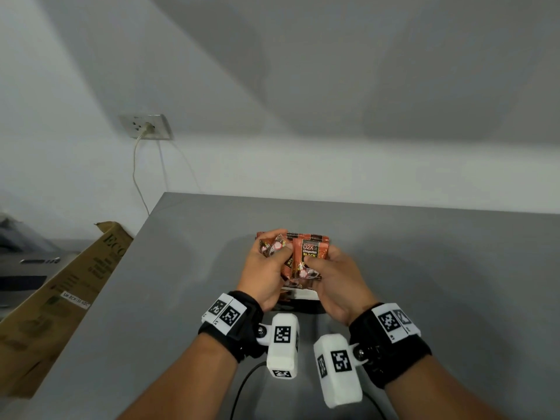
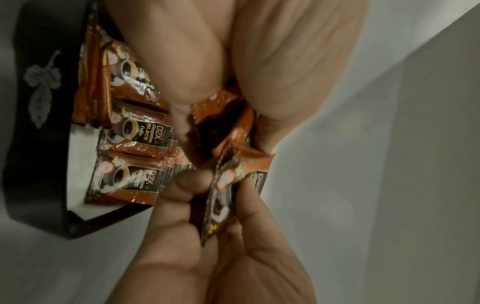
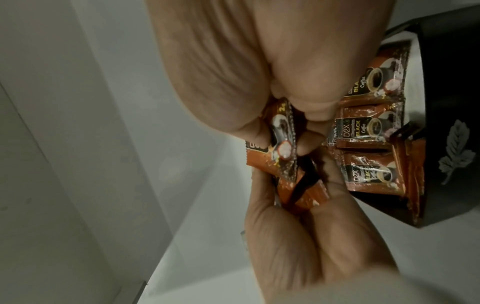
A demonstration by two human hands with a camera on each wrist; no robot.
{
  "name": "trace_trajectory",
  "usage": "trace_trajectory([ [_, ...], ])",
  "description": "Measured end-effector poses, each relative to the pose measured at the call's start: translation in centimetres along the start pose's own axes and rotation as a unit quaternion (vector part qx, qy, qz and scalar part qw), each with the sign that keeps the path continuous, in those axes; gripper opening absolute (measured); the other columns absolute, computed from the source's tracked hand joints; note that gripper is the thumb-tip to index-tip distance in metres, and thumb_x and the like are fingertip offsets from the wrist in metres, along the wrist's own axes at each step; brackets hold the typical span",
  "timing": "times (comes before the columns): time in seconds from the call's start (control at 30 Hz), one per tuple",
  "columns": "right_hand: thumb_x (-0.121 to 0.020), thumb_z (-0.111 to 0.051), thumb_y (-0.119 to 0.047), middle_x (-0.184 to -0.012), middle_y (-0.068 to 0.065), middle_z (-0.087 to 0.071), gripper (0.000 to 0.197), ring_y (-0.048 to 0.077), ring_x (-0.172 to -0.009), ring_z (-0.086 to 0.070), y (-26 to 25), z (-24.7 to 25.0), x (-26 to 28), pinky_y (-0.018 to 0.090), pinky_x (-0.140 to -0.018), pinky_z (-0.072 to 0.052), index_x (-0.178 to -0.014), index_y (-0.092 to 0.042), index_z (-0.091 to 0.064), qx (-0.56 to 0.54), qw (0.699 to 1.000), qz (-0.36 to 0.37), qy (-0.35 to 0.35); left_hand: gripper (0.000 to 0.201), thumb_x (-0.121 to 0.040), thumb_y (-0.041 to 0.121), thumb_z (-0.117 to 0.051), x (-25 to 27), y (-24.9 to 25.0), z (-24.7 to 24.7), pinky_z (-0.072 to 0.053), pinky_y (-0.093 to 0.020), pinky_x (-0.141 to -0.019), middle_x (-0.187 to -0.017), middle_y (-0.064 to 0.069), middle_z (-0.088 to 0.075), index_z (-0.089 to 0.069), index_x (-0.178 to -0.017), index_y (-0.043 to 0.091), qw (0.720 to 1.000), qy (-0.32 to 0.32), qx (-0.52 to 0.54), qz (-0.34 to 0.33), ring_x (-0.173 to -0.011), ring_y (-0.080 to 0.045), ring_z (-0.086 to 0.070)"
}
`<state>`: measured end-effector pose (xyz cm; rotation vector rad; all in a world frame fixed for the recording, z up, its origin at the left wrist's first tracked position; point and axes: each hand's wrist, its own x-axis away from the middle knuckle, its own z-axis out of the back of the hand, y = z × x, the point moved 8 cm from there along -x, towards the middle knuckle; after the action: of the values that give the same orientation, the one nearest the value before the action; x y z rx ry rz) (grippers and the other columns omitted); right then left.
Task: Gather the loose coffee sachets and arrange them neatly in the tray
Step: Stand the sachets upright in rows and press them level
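Dim, soft-focus wrist views; brighter head view.

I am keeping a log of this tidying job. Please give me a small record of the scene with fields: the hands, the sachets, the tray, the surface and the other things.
left hand: grip on a bunch of coffee sachets
right hand: grip on the same bunch, from the other side
bunch position: raised over the tray
tray: black with a leaf print, white inside, sachets already in rows
surface: grey table
other things: cardboard box at the left, wall socket with a plugged cable
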<state>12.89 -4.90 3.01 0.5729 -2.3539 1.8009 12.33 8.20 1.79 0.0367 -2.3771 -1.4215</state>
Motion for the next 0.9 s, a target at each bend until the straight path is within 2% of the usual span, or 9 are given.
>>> trace_trajectory([
  [0.07,-0.090,-0.057,0.006,-0.103,0.018,-0.076,0.027,0.027,-0.085,-0.074,-0.9,1.0,-0.6,0.042,-0.074,-0.061,-0.110,-0.008,-0.066,0.086,0.995,0.022,0.034,0.029,-0.091,-0.007,-0.057,-0.1,0.5,0.4,-0.058,-0.038,-0.066,-0.107,-0.020,-0.071,-0.064,-0.116,0.006,0.998,-0.016,-0.056,0.017,-0.081,-0.028,-0.070],
  [0.17,-0.085,-0.061,-0.010,-0.098,0.004,-0.077,0.022,0.022,-0.088,-0.075,-3.0,1.7,-1.2,0.048,-0.083,-0.061,-0.104,-0.020,-0.066,0.216,0.974,0.055,0.046,0.034,-0.081,-0.015,-0.059,-0.4,1.4,0.7,-0.060,-0.044,-0.079,-0.112,-0.022,-0.071,-0.068,-0.107,0.005,0.991,-0.035,-0.132,0.004,-0.089,-0.033,-0.072],
  [0.33,-0.098,-0.052,-0.002,-0.092,0.010,-0.075,0.020,0.024,-0.083,-0.068,-2.3,3.1,-1.5,0.037,-0.074,-0.054,-0.108,-0.010,-0.066,0.015,0.998,0.003,0.061,0.040,-0.081,-0.018,-0.065,-0.1,2.0,1.3,-0.057,-0.042,-0.076,-0.103,-0.020,-0.072,-0.062,-0.110,0.009,0.998,0.008,-0.069,-0.012,-0.087,-0.032,-0.070],
  [0.43,-0.099,-0.050,0.001,-0.089,0.010,-0.076,0.024,0.017,-0.071,-0.069,-0.7,1.1,-0.8,0.029,-0.060,-0.051,-0.103,-0.012,-0.070,0.006,1.000,-0.016,0.006,0.043,-0.080,-0.020,-0.064,0.2,0.9,0.3,-0.059,-0.043,-0.078,-0.105,-0.026,-0.071,-0.060,-0.115,0.004,0.998,0.000,-0.066,-0.015,-0.088,-0.033,-0.070],
  [0.5,-0.098,-0.050,0.003,-0.092,0.010,-0.077,0.027,0.016,-0.073,-0.071,-0.2,0.3,-0.8,0.028,-0.060,-0.053,-0.102,-0.012,-0.072,0.008,1.000,-0.018,0.001,0.043,-0.081,-0.022,-0.058,0.3,0.3,-0.3,-0.058,-0.047,-0.082,-0.109,-0.029,-0.069,-0.062,-0.115,0.003,0.998,-0.005,-0.060,-0.005,-0.090,-0.034,-0.069],
  [0.63,-0.099,-0.048,0.003,-0.099,0.018,-0.077,0.026,0.025,-0.082,-0.069,-1.3,1.7,-1.1,0.031,-0.066,-0.053,-0.104,-0.005,-0.072,-0.035,0.998,0.001,0.047,0.044,-0.085,-0.015,-0.041,0.3,-0.4,-0.1,-0.056,-0.043,-0.072,-0.111,-0.026,-0.067,-0.062,-0.119,0.005,0.998,-0.021,0.010,0.054,-0.090,-0.037,-0.066],
  [0.73,-0.099,-0.046,0.004,-0.086,0.013,-0.075,0.029,0.020,-0.068,-0.063,-1.1,2.6,-0.8,0.029,-0.057,-0.045,-0.094,-0.008,-0.072,-0.050,0.998,-0.008,0.048,0.043,-0.088,-0.021,-0.043,0.0,0.4,0.6,-0.060,-0.040,-0.064,-0.104,-0.023,-0.068,-0.060,-0.120,0.003,0.999,0.005,0.040,0.029,-0.082,-0.032,-0.070],
  [0.83,-0.101,-0.047,0.000,-0.099,0.021,-0.075,0.024,0.025,-0.078,-0.066,0.5,1.5,-0.2,0.034,-0.062,-0.051,-0.108,-0.005,-0.070,-0.052,0.998,-0.045,0.006,0.048,-0.083,-0.027,-0.048,-0.1,1.1,0.7,-0.056,-0.031,-0.053,-0.093,-0.020,-0.065,-0.058,-0.119,0.004,0.999,0.027,0.025,-0.006,-0.066,-0.023,-0.068],
  [0.9,-0.102,-0.049,0.000,-0.098,0.015,-0.077,0.022,0.023,-0.080,-0.071,0.9,0.7,0.0,0.035,-0.065,-0.055,-0.112,-0.007,-0.068,-0.032,0.999,-0.037,-0.001,0.051,-0.080,-0.027,-0.051,-0.1,1.1,0.6,-0.055,-0.030,-0.054,-0.093,-0.018,-0.064,-0.057,-0.119,0.005,1.000,0.028,0.002,-0.014,-0.069,-0.024,-0.065],
])
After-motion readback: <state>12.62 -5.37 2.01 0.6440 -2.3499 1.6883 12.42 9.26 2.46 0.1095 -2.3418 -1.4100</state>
